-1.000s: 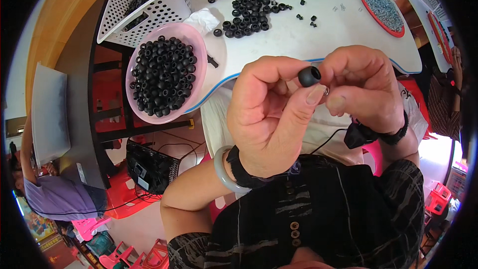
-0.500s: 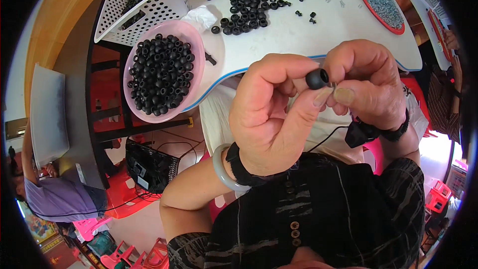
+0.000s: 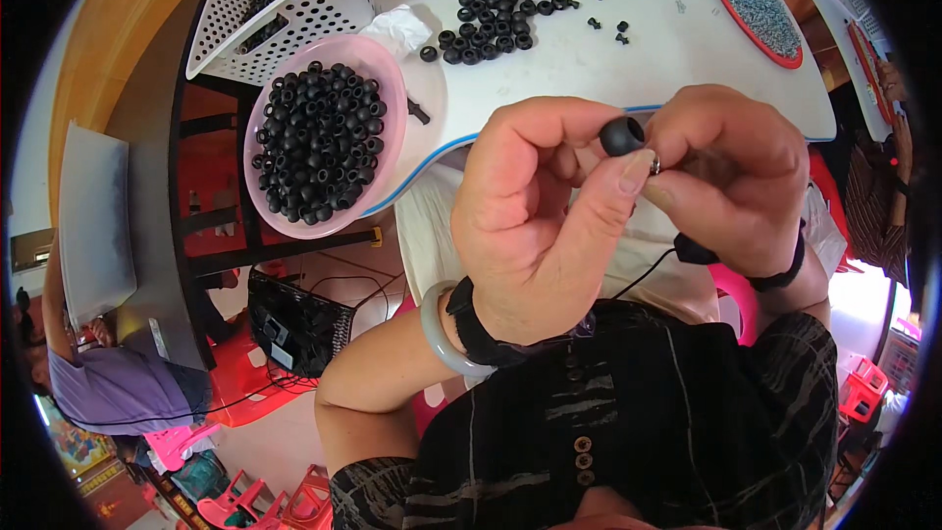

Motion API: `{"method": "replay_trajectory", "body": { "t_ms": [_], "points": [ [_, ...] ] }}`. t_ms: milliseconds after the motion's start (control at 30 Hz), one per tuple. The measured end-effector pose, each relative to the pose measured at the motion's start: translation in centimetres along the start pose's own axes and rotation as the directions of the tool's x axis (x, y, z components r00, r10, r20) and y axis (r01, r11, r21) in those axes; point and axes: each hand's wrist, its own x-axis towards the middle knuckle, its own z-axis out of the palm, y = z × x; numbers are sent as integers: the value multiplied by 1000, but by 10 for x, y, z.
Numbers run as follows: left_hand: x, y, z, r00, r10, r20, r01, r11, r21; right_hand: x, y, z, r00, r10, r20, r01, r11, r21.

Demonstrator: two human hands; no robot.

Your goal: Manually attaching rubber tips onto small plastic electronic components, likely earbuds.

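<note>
The small black rubber bead [image 3: 621,135] sits pinched between your two hands, raised close to your chest below the edge of the white table [image 3: 628,49]. Your left hand [image 3: 545,216] grips it between thumb and forefinger, the other fingers curled in. Your right hand [image 3: 731,177] is closed around a small metal piece [image 3: 654,165] touching the bead's side. On the table lies a loose pile of black beads [image 3: 491,5]; at its left edge a pink bowl [image 3: 391,88] holds many more, beside a white perforated basket [image 3: 314,10]. A red-rimmed tray [image 3: 758,2] rests far right
</note>
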Motion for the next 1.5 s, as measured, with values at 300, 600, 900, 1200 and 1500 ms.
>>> {"method": "replay_trajectory", "body": {
  "t_ms": [300, 600, 900, 1200, 1500],
  "points": [
    [6, 1, 0, 997, -39, -71, 33, 996, -88, 11, -1, -4, 980, -195, 38, 196, 922, -334],
    [13, 9, 2, 989, -90, -117, 67, 981, -184, 58, 78, -95, 971, 9, -237, -129, 859, -495],
    [13, 19, -3, 984, -145, -106, 118, 967, -224, 96, 142, -182, 940, 256, -226, -340, 657, -673],
    [16, 26, -5, 973, -225, -48, 188, 900, -394, 75, 121, -148, 972, -119, -205, -65, 697, -714],
    [8, 25, -2, 971, -236, 22, 217, 849, -482, 18, -27, -4, 884, -466, 47, 441, 796, -415]
  ]
}}
